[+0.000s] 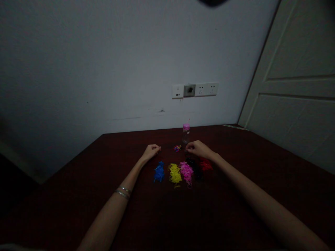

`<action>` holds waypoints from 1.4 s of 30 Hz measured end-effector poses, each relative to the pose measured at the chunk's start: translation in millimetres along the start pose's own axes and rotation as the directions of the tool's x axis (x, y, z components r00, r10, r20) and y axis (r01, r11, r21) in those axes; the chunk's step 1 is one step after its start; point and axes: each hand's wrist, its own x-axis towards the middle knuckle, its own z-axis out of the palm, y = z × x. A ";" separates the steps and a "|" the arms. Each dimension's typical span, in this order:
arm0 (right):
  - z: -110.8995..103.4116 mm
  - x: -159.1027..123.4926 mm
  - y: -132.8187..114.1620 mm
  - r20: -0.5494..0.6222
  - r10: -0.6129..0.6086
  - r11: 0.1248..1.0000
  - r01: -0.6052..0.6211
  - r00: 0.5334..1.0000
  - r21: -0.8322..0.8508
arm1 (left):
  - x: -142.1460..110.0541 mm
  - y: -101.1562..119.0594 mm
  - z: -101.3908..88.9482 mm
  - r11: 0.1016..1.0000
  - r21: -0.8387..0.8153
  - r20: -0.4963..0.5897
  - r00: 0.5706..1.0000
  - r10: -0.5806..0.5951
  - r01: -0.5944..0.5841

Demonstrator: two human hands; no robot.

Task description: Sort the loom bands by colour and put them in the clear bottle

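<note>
My left hand [152, 151] rests on the table beyond the blue pile, thumb and fingers drawn together; what they hold, if anything, is too small to see. My right hand [199, 149] hovers just in front of the bottle, above the black and red piles, its fingers pinched. Small rubber bands lie sorted by colour: blue bands [159, 172], yellow bands [175, 173], pink bands [186, 172], black bands [196, 169] and red bands [206, 164]. Between both hands sits a little mixed-colour heap [177, 148]. Behind it stands a clear bottle [185, 136] with a pink lid.
The dark red-brown table [157, 216] meets a pale wall [117, 69]. Wall sockets and a switch [189, 90] sit above the bottle. A white panelled door [295, 104] rises on the right. A thin flat strip [234, 127] lies at the table's back edge.
</note>
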 end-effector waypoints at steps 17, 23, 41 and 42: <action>23.7 40.1 -21.7 0.173 -0.048 0.985 0.076 0.984 -0.157 | 1.8 -19.0 4.8 0.992 0.100 -0.076 0.994 0.078 -0.071; 25.7 41.4 -23.9 0.174 -0.059 0.980 0.090 0.983 -0.175 | 2.9 -23.6 5.8 0.991 0.116 -0.091 0.992 0.083 -0.072; 11.2 38.0 -3.4 0.000 0.041 0.906 -0.037 0.999 0.421 | 2.6 -22.9 5.7 0.989 0.131 -0.123 0.989 0.086 -0.069; 7.5 36.2 -3.2 -0.005 0.059 0.892 -0.051 0.998 0.450 | 2.6 -22.7 5.6 0.990 0.126 -0.118 0.990 0.083 -0.068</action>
